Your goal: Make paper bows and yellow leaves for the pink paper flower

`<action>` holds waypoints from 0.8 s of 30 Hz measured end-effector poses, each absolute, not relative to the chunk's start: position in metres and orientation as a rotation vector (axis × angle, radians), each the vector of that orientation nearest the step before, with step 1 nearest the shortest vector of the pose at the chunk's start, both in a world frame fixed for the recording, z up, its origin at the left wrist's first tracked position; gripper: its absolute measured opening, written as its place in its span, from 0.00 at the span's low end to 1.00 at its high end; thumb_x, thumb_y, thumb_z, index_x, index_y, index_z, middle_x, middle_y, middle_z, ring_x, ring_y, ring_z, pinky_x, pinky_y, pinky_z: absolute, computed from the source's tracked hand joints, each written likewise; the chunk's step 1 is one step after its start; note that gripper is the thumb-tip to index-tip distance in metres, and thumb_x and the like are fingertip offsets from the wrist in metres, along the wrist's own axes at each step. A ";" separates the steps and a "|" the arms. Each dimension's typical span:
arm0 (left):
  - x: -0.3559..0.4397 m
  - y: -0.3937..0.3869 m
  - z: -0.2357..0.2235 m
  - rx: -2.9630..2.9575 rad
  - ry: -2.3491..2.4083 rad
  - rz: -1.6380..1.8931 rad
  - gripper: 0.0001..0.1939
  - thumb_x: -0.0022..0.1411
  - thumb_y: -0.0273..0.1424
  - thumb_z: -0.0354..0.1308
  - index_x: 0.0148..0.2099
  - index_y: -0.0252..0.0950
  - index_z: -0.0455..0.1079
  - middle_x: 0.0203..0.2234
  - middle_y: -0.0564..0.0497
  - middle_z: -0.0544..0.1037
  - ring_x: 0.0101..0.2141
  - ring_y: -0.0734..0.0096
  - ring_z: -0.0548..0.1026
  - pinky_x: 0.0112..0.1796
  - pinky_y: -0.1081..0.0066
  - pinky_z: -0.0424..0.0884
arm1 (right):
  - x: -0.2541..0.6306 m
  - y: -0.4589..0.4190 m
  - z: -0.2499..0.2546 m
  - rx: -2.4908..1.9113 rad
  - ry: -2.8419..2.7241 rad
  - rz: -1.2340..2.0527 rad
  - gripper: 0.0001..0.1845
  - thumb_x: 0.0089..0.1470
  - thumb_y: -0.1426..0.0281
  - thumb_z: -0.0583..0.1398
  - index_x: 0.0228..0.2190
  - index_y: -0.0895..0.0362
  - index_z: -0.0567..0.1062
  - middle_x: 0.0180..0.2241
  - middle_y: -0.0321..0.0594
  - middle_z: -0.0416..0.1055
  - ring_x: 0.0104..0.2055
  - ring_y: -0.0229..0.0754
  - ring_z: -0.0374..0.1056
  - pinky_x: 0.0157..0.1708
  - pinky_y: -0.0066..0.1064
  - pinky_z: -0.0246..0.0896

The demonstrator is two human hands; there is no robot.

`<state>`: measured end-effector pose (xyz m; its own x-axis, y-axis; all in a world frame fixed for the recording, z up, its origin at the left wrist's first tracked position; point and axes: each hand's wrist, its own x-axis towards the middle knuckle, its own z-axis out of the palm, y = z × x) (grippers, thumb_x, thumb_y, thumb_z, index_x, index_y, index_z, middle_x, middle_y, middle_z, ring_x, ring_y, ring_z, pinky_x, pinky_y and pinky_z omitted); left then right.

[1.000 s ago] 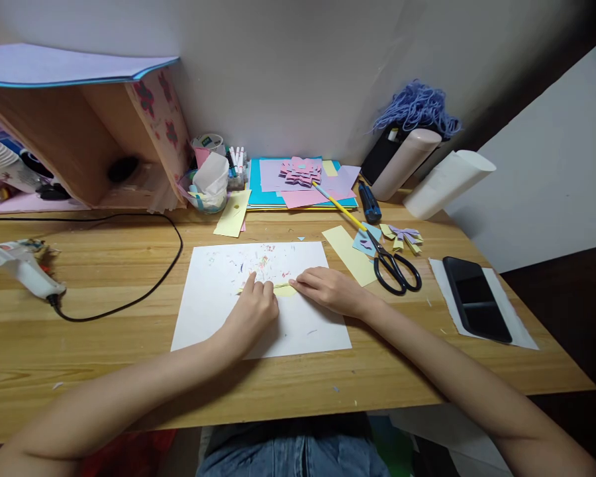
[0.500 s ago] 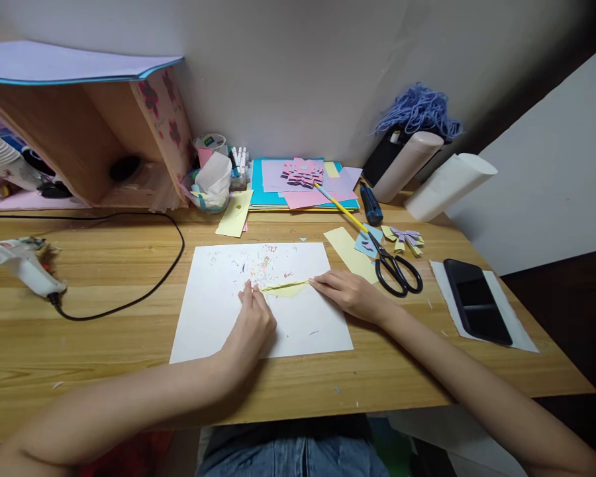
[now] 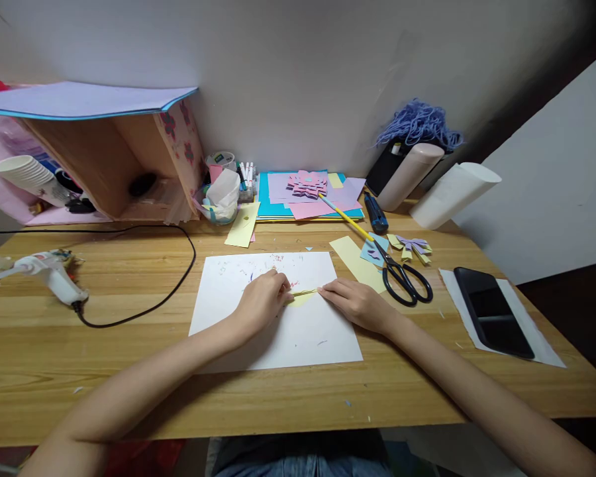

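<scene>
A pale yellow folded piece of paper [image 3: 304, 297] lies between my hands on a white sheet [image 3: 278, 354] specked with coloured marks. My left hand [image 3: 264, 299] is closed, its thumb and fingers pinching the left part of the fold. At the right end, my right hand [image 3: 358, 305] presses its fingers together on the paper's tip. Black-handled scissors [image 3: 406, 281] rest to the right of my right hand, beside a yellow paper strip [image 3: 355, 262], a small blue paper piece [image 3: 381, 243] and a yellow pencil [image 3: 347, 218].
Left on the desk stands a white glue gun [image 3: 59, 278] with a black cord. A cardboard box [image 3: 179, 165], a tub of scraps [image 3: 222, 202] and stacked coloured paper [image 3: 278, 213] line the back. A phone [image 3: 494, 311] lies at right, near a blue-black cutter [image 3: 376, 213].
My left hand has slid right along the yellow paper, closer to my right hand, and its fingers have curled over. The whole view has shifted slightly.
</scene>
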<state>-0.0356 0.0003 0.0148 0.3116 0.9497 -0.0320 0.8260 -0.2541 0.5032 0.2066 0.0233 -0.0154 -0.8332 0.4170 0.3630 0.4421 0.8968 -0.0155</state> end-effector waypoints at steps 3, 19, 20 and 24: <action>-0.037 0.001 0.010 2.016 1.537 0.444 0.05 0.54 0.29 0.57 0.35 0.36 0.68 0.29 0.51 0.75 0.30 0.68 0.71 0.28 0.71 0.63 | 0.199 0.023 -0.010 -0.758 -2.616 0.050 0.12 0.59 0.76 0.50 0.39 0.60 0.72 0.34 0.47 0.72 0.36 0.43 0.67 0.33 0.34 0.64; -0.034 -0.009 0.013 2.976 1.471 0.627 0.10 0.63 0.23 0.46 0.33 0.34 0.67 0.28 0.49 0.72 0.30 0.68 0.66 0.30 0.70 0.60 | 0.164 0.026 0.007 -0.724 -2.388 0.010 0.08 0.58 0.72 0.53 0.31 0.57 0.73 0.29 0.41 0.73 0.34 0.41 0.63 0.33 0.32 0.58; -0.034 -0.008 0.009 2.989 1.459 0.639 0.10 0.63 0.22 0.46 0.33 0.34 0.67 0.28 0.49 0.72 0.30 0.69 0.66 0.31 0.70 0.60 | 0.166 0.027 0.005 -0.710 -2.403 -0.022 0.09 0.58 0.73 0.53 0.31 0.57 0.73 0.29 0.41 0.73 0.34 0.41 0.64 0.33 0.32 0.58; -0.034 -0.007 -0.003 2.734 1.484 0.628 0.08 0.62 0.25 0.48 0.34 0.34 0.68 0.28 0.50 0.72 0.29 0.70 0.68 0.30 0.71 0.61 | 0.169 0.030 -0.005 -0.694 -2.505 0.055 0.10 0.59 0.72 0.52 0.31 0.57 0.72 0.29 0.42 0.72 0.34 0.41 0.63 0.34 0.33 0.57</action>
<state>-0.0340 -0.0070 -0.0032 0.4843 0.7993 0.3557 0.8119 -0.5621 0.1578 0.1690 0.0305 -0.0047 -0.7245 0.4884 0.4864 0.4667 0.8669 -0.1752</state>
